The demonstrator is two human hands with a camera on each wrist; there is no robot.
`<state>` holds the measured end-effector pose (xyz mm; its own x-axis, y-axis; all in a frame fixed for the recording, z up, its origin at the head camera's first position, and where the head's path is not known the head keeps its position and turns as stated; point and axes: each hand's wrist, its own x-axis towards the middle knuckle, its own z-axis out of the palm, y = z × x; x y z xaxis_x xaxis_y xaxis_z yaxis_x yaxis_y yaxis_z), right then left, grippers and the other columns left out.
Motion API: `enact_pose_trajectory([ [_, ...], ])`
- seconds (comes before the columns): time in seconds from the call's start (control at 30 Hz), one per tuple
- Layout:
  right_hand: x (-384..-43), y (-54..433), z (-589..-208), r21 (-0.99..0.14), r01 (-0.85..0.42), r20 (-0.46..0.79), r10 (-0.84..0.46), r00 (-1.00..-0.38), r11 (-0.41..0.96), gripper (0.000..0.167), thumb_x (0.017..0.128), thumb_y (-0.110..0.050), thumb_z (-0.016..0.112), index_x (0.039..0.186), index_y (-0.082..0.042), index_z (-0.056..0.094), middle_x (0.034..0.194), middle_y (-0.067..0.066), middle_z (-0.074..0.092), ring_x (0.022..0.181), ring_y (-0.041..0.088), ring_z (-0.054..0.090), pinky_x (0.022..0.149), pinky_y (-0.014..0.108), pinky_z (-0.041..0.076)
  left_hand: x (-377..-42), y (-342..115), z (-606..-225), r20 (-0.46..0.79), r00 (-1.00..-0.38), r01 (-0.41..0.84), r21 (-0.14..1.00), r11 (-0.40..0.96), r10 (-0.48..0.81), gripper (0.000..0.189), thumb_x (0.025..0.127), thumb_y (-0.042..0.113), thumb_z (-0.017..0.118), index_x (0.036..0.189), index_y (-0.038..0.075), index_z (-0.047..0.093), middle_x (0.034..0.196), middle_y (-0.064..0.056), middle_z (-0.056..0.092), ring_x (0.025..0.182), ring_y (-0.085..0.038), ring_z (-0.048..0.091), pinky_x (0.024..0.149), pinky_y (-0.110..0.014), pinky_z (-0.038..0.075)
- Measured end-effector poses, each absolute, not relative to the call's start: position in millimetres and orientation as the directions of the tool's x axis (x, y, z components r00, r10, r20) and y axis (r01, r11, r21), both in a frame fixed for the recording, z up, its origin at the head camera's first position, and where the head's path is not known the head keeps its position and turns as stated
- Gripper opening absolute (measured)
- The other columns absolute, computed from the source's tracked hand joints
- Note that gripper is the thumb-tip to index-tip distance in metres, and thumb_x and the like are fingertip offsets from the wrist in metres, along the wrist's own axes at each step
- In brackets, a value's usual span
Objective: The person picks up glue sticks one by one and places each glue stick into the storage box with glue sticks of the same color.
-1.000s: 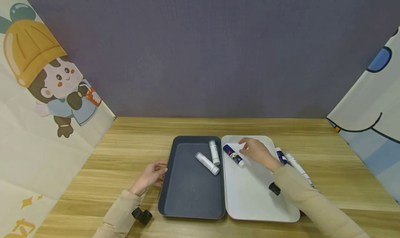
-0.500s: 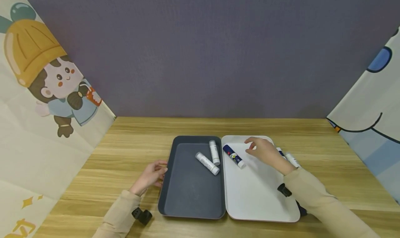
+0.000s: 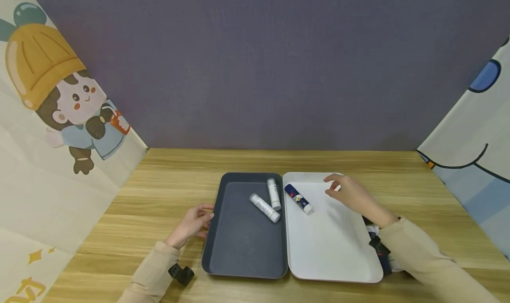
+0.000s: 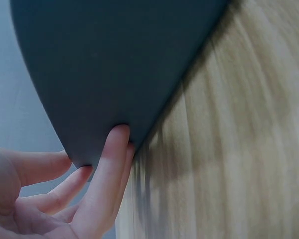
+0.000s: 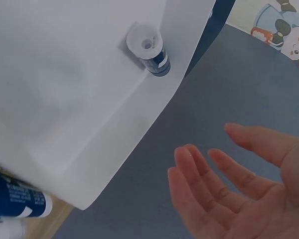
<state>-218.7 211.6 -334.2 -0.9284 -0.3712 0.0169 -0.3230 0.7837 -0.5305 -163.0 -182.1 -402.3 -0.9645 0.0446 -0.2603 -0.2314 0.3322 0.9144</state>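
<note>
My left hand (image 3: 191,225) touches the left wall of the dark grey tray (image 3: 243,245); in the left wrist view its fairly straight fingers (image 4: 104,174) lie against the outer wall, the thumb at the rim. Two white glue sticks (image 3: 264,208) lie at the upper right of that tray. A navy glue stick (image 3: 296,197) with a white end rests at the upper left of the white tray (image 3: 318,250). Above that tray's upper right part hovers my right hand (image 3: 350,199), holding nothing, its fingers loosely bent and apart from the thumb.
Both trays stand side by side on a wooden table (image 3: 167,179). Right of the white tray, partly hidden by the right sleeve (image 3: 422,250), lie more glue sticks; a navy one (image 5: 20,199) shows in the right wrist view. A grey panel (image 3: 255,73) stands behind.
My right hand has moved away from the navy glue stick to the right, toward the white tray's right edge. The left hand and the glue sticks in the trays stay put.
</note>
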Motion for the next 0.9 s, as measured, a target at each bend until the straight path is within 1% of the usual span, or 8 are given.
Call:
enact_pose_trajectory([
  [0.27, -216, 226, -336, -0.488, -0.342, 0.07, -0.355, -0.932, 0.803, 0.032, 0.083, -0.009, 0.058, 0.112, 0.004, 0.054, 0.085, 0.015, 0.06, 0.072, 0.027, 0.057, 0.051, 0.029, 0.043, -163, -182, -402, -0.261, -0.964, -0.232, 0.91, 0.343, 0.041, 0.033, 0.091, 0.007, 0.046, 0.122, -0.006, 0.043, 0.091, -0.018, 0.056, 0.064, -0.019, 0.055, 0.05, -0.035, 0.049],
  [0.4, -215, 235, -337, -0.476, -0.352, 0.09, -0.353, -0.931, 0.806, 0.031, 0.082, -0.007, 0.058, 0.111, 0.005, 0.055, 0.084, 0.015, 0.06, 0.073, 0.029, 0.058, 0.053, 0.032, 0.045, -162, -182, -402, -0.255, -0.965, -0.224, 0.918, 0.329, 0.056, 0.034, 0.091, 0.007, 0.046, 0.122, -0.007, 0.042, 0.091, -0.019, 0.055, 0.063, -0.019, 0.055, 0.05, -0.034, 0.05],
  [0.67, -214, 253, -340, -0.477, -0.344, 0.11, -0.333, -0.936, 0.809, 0.03, 0.081, -0.005, 0.058, 0.109, 0.007, 0.055, 0.083, 0.014, 0.061, 0.071, 0.029, 0.058, 0.056, 0.037, 0.048, -162, -184, -401, -0.254, -0.963, -0.216, 0.926, 0.31, 0.088, 0.035, 0.092, 0.007, 0.044, 0.123, -0.008, 0.04, 0.094, -0.021, 0.054, 0.065, -0.02, 0.056, 0.051, -0.034, 0.05],
  [0.9, -213, 270, -345, -0.481, -0.321, 0.095, -0.315, -0.944, 0.816, 0.032, 0.082, -0.006, 0.059, 0.111, 0.008, 0.053, 0.085, 0.016, 0.061, 0.072, 0.028, 0.058, 0.057, 0.039, 0.047, -162, -184, -401, -0.26, -0.961, -0.222, 0.929, 0.296, 0.096, 0.035, 0.092, 0.007, 0.044, 0.123, -0.008, 0.039, 0.097, -0.023, 0.053, 0.066, -0.021, 0.057, 0.052, -0.034, 0.05],
])
